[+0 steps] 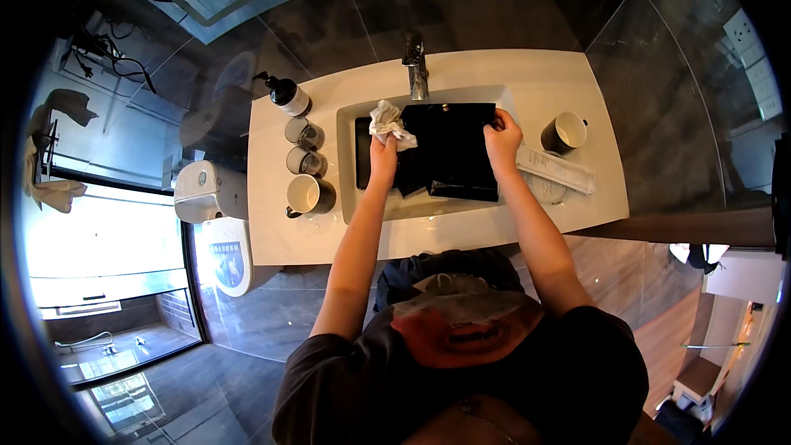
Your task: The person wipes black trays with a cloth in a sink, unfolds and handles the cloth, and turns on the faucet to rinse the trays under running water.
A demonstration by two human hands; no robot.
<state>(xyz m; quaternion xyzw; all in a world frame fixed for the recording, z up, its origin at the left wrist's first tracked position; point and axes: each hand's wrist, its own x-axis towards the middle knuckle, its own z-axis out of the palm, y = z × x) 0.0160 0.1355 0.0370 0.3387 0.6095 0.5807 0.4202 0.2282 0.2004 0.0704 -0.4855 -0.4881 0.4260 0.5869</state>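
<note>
My left hand point(384, 161) grips a crumpled white cloth or tissue point(388, 118) over the left part of the sink. A flat black panel-like object point(454, 142), possibly a box or tray, is pinched at its upper right corner by my right hand point(504, 139). It covers most of the white rectangular basin point(426, 213). Beneath the cloth, at the left, shows the edge of another black tray-like piece point(363, 154). A smaller black piece point(463, 190) lies along the lower edge of the panel. The chrome faucet point(418, 71) stands just beyond it.
Along the counter's left side stand a dark pump bottle point(290, 97), two clear glasses point(307, 147) and a dark mug point(316, 195). On the right are another mug point(563, 134) and a clear-and-white plastic packet point(556, 172). A toilet point(210, 191) is left of the counter.
</note>
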